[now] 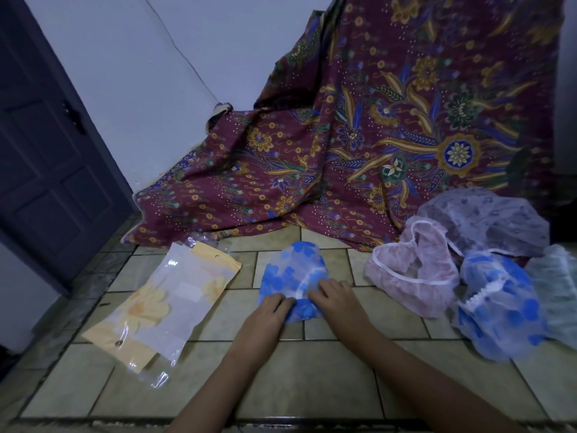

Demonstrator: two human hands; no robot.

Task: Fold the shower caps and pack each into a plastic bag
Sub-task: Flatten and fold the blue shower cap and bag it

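A blue flowered shower cap lies partly folded on the tiled floor in the middle. My left hand grips its near left edge with curled fingers. My right hand presses and pinches its near right edge beside the white elastic band. To the left lie clear plastic bags with yellow flower print, stacked flat. On the right sits a pile of loose caps: a pink cap, a second blue cap, a grey-purple cap and a pale green cap.
A maroon batik cloth drapes over something at the back and spills onto the floor. A dark door stands at the left beside a white wall. The floor is beige tile.
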